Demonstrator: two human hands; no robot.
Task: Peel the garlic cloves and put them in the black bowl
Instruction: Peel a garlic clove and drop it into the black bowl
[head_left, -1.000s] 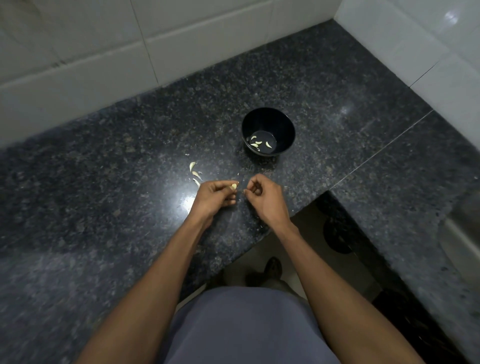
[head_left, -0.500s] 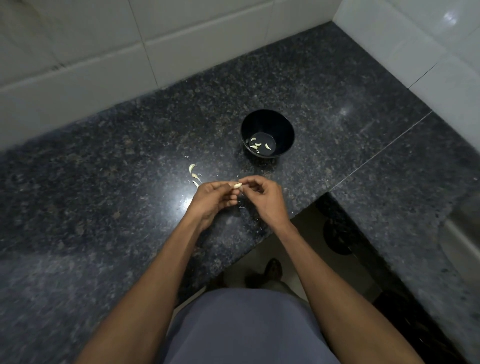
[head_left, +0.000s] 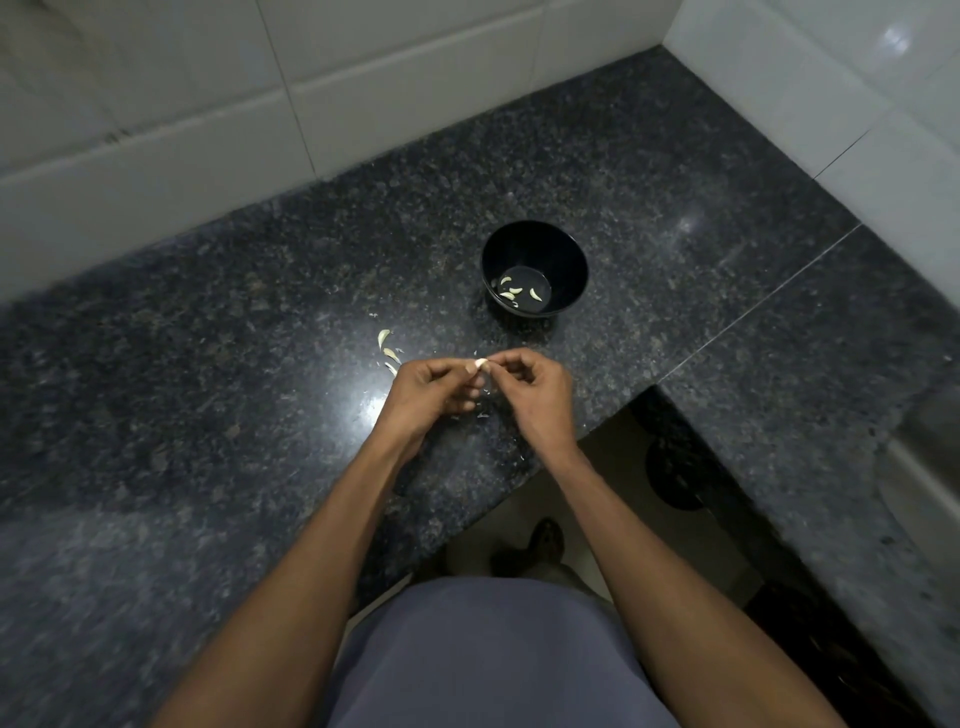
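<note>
Garlic clove (head_left: 482, 363) sits pinched between both hands, just above the near part of the bench (head_left: 208, 364). Left hand (head_left: 434, 397) has its grip curled round the clove, thumb and fingers closed on it; right hand (head_left: 537, 395) meets it from the other side, fingertips pinching narrowly at the clove's end, apparently at the skin, though the skin itself is too small to make out.

Progress looks partial. Black bowl (head_left: 535, 267) stands upright a little beyond the hands and already holds a few pale peeled cloves (head_left: 519, 293) at its bottom. Several more pale pieces (head_left: 387, 348) lie on the bench just left of the hands; whether they are unpeeled cloves or shed skins cannot be told. So the clove in hand remains to be finished and dropped in, and perhaps those others too.

Small flecks of skin (head_left: 480, 413) are scattered under the hands. White tiled wall (head_left: 363, 104) backs the bench, and the bench edge cuts away at lower right. Nothing stands between the hands and the bowl.
</note>
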